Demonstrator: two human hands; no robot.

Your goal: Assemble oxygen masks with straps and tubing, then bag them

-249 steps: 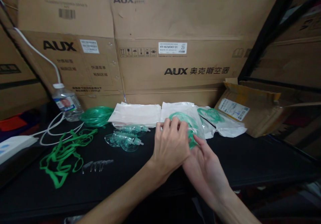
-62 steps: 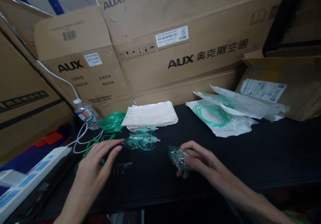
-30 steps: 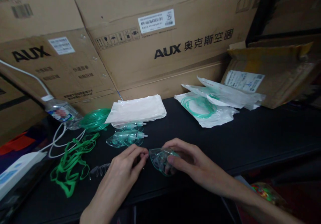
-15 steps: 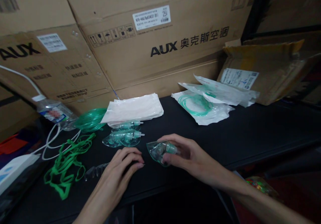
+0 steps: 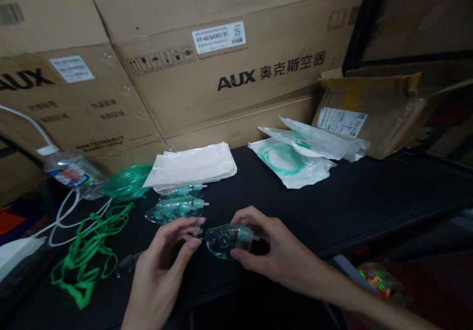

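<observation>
My right hand [image 5: 266,244] grips a clear oxygen mask [image 5: 223,241] by its green connector end, the wide side facing left. Close by on the left, my left hand [image 5: 168,251] pinches a small clear piece [image 5: 197,228] between thumb and fingers; its exact kind is too small to tell. Several more clear masks with green connectors [image 5: 177,207] lie just behind my left hand. A tangle of green elastic straps [image 5: 86,258] is on the table to the left. Partly hidden beside my left wrist are a few small clear pieces [image 5: 127,263].
Coiled green tubing [image 5: 127,182] and a clear plastic bottle [image 5: 72,172] stand back left, with white cables around. White packets [image 5: 192,166] lie at the back; packaged tubing [image 5: 288,160] is right of them. Large cartons [image 5: 221,108] form the rear; an opened box [image 5: 384,118] is at right.
My left hand has risen and turned, now pinching a small clear piece. My right hand has turned the mask so its side shows. The view has shifted slightly.
</observation>
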